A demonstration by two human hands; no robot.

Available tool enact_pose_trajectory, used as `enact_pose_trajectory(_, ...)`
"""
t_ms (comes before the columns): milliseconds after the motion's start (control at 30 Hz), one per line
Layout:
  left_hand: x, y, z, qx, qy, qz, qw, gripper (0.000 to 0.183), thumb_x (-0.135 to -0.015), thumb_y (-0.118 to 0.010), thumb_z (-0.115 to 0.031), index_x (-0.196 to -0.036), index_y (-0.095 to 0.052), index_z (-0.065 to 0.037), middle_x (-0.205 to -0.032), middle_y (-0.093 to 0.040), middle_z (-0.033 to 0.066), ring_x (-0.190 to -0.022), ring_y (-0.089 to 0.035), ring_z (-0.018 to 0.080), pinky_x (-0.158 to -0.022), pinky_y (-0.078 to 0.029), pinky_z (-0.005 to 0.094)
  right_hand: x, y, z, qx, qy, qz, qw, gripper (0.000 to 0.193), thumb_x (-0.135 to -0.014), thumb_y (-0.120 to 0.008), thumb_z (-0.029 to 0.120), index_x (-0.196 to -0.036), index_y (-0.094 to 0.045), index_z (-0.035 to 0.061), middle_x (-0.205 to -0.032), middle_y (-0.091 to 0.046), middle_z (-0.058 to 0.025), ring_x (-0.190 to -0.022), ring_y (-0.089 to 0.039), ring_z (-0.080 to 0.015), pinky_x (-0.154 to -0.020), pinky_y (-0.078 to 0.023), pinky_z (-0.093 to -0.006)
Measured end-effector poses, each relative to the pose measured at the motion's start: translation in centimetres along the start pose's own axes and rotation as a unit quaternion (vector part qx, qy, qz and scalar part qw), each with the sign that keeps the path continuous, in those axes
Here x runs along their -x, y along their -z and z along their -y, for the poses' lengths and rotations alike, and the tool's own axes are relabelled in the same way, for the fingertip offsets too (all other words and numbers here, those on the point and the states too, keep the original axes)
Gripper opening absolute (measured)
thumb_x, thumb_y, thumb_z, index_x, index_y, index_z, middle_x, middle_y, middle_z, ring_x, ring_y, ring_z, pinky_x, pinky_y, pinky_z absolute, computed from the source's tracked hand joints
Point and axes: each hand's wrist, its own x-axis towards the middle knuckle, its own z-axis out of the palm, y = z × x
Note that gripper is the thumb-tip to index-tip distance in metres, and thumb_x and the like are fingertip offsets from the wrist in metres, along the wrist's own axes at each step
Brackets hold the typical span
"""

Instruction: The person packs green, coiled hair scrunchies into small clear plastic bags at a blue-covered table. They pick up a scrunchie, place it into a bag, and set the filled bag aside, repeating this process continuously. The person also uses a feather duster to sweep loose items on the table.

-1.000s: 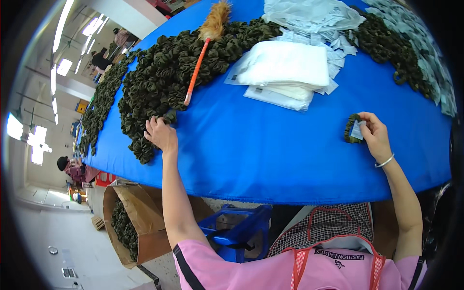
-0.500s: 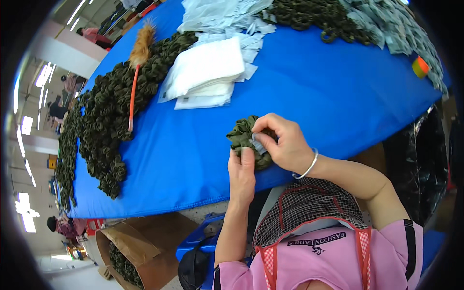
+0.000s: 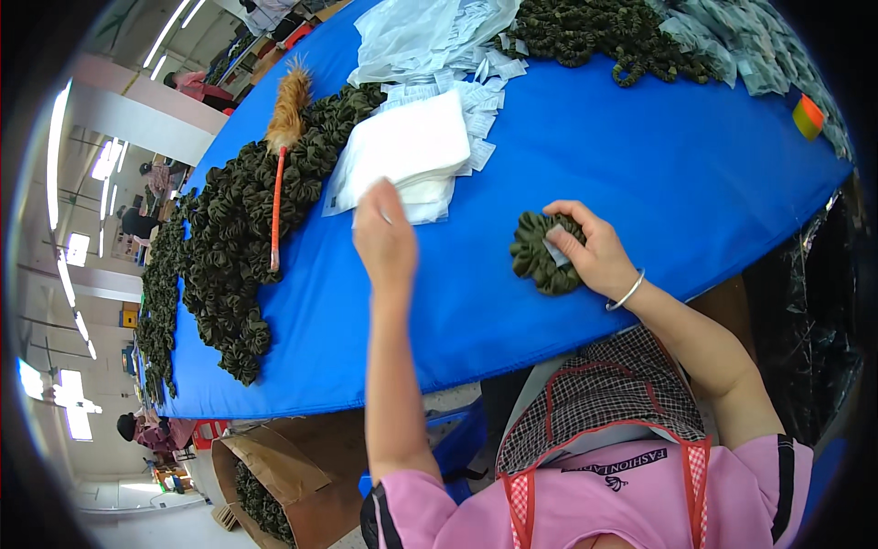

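Note:
A dark green scrunchie is gripped in my right hand, its gathered ring turned upward. A small pale label shows under the right thumb. My left hand is at the near edge of a stack of clear-white plastic bags, away from the scrunchie. Its fingers look curled but are blurred and partly hidden, so whether they pinch a bag cannot be told.
A long heap of dark green scrunchies lies at left, with an orange-handled duster on it. Loose pale labels lie beside the bags. More scrunchies, pale bagged pieces and an orange-yellow roll lie beyond. A carton stands below the table.
My left hand has let go of the scrunchie and moved up and left to the plastic bags. My right hand has moved right, carrying the scrunchie.

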Motion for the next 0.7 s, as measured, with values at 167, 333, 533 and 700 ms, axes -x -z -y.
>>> enact_pose_trajectory(167, -2.8, 0.7, 16.8, -0.143, 0.055, 0.003, 0.988, 0.054, -0.099, -0.027, -0.037, -0.132, -0.045, 0.002, -0.116, -0.058, 0.0220, -0.110, -0.051, 0.0399, -0.093, -0.039, 0.0447, 0.0, -2.1, 1.1, 0.047, 0.055, 0.027, 0.997, 0.031, -0.088, -0.062, 0.023, -0.110, -0.057, 0.0026, -0.099, -0.064, -0.0149, -0.089, -0.063, -0.0297, -0.078, -0.048, -0.0351)
enact_pose_trajectory(333, 4.5, 4.9, 10.9, -0.204, 0.095, 0.209, 0.952, 0.042, -0.098, -0.034, -0.028, -0.129, -0.051, -0.004, -0.121, -0.056, 0.0210, -0.112, -0.051, 0.0395, -0.095, -0.037, 0.0467, 0.1, -1.1, 0.5, 0.052, 0.065, -0.002, 0.997, 0.031, -0.088, -0.063, 0.022, -0.109, -0.057, 0.0019, -0.100, -0.064, -0.0153, -0.090, -0.063, -0.0292, -0.079, -0.048, -0.0349)
enact_pose_trajectory(533, 13.5, 3.7, -2.5, -0.179, -0.092, 0.200, 0.959, 0.027, -0.091, -0.056, -0.021, -0.112, -0.065, -0.007, -0.114, -0.062, 0.0149, -0.109, -0.055, 0.0325, -0.094, -0.038, 0.0411, -0.1, -0.8, 0.4, 0.006, 0.063, -0.100, 0.993, 0.029, -0.088, -0.064, 0.019, -0.110, -0.057, 0.0016, -0.094, -0.065, -0.0108, -0.087, -0.063, -0.0196, -0.078, -0.048, -0.0309)
enact_pose_trajectory(700, 14.8, 1.9, -4.9, -0.168, -0.072, 0.163, 0.970, 0.021, -0.081, -0.066, -0.013, -0.101, -0.068, -0.008, -0.102, -0.064, 0.0101, -0.093, -0.058, 0.0269, -0.081, -0.042, 0.0380, 1.9, 0.7, 3.9, -0.167, 0.022, -0.131, 0.977, 0.028, -0.090, -0.061, 0.014, -0.114, -0.055, 0.0010, -0.092, -0.062, -0.0038, -0.084, -0.059, -0.0105, -0.077, -0.048, -0.0239)
